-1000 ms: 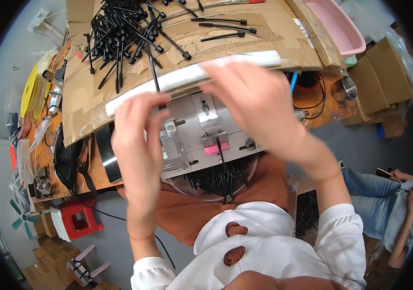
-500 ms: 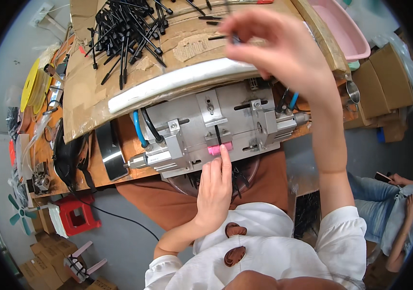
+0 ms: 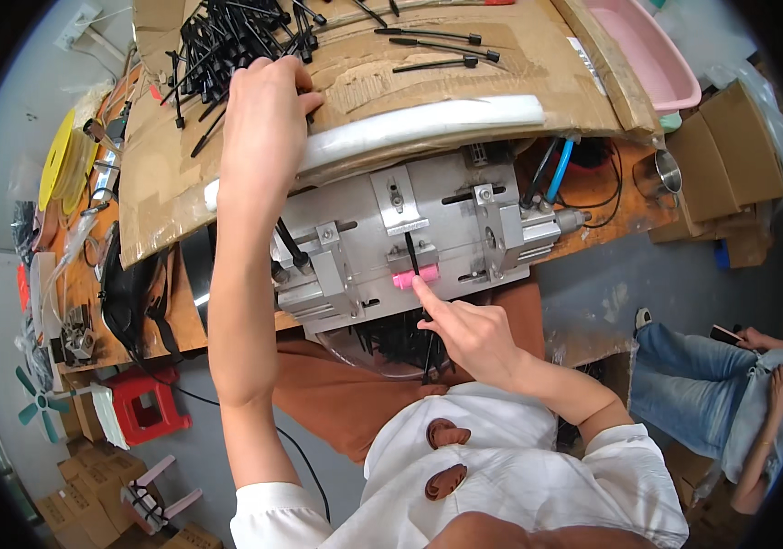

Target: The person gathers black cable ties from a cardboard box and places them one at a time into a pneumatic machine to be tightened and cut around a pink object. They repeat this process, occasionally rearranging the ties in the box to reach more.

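At the far left my left hand (image 3: 268, 114) reaches over a pile of black rods with thick heads (image 3: 249, 41). Its fingers bend down among them and the thumb stands apart; the fingertips are partly hidden, and no held rod shows. The extended index finger of my right hand (image 3: 474, 334) touches a pink cylindrical piece (image 3: 402, 279) at the near edge of a metal fixture (image 3: 446, 206). The other fingers of that hand are curled. One slim black rod (image 3: 410, 245) lies lengthwise in the fixture, running from the centre bracket (image 3: 399, 209) to the pink piece.
Beyond the fixture, a white tube (image 3: 446, 117) edges a cardboard sheet (image 3: 364, 87), with loose black rods (image 3: 442, 48) at its far right. Below the fixture are more black parts (image 3: 396, 339). A metal cup (image 3: 668, 172) stands right; another person (image 3: 702, 384) is at far right.
My left hand has left the pink piece and moved up to the rod pile. From above the cardboard's right side, my right hand has come down to the pink piece.
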A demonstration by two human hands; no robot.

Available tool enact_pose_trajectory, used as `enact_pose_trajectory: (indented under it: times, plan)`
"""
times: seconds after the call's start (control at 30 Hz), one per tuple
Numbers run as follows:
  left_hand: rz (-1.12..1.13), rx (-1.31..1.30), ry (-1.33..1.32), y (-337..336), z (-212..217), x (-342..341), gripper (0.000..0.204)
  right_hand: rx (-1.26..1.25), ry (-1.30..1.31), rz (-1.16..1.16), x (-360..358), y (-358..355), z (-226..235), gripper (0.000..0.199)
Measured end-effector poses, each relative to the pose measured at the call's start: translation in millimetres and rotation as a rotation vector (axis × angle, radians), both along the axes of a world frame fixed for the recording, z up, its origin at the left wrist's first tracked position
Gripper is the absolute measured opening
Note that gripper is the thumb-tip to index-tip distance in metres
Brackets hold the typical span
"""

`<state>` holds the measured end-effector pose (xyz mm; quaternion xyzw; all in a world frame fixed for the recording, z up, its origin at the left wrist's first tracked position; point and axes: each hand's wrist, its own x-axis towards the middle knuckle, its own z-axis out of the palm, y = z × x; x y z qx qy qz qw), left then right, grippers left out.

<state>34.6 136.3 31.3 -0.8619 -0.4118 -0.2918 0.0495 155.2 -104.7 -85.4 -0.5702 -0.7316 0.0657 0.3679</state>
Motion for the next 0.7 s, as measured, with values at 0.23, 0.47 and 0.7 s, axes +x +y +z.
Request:
enact_pose_trajectory:
  times: [0.23,0.47,0.7]
  plan:
    - [-0.08,-0.092,-0.203,-51,4,-16,0.014,-0.028,-0.13,0.094,28,15,54,0.05]
    - [-0.163,-0.23,-0.123,-192,-49,-29,0.075,0.291,-0.479,-0.292,136,184,135,0.018]
    - [-0.115,-0.361,0.048,-219,-98,-8,0.068,-0.093,-0.347,-0.057,142,219,156,0.014]
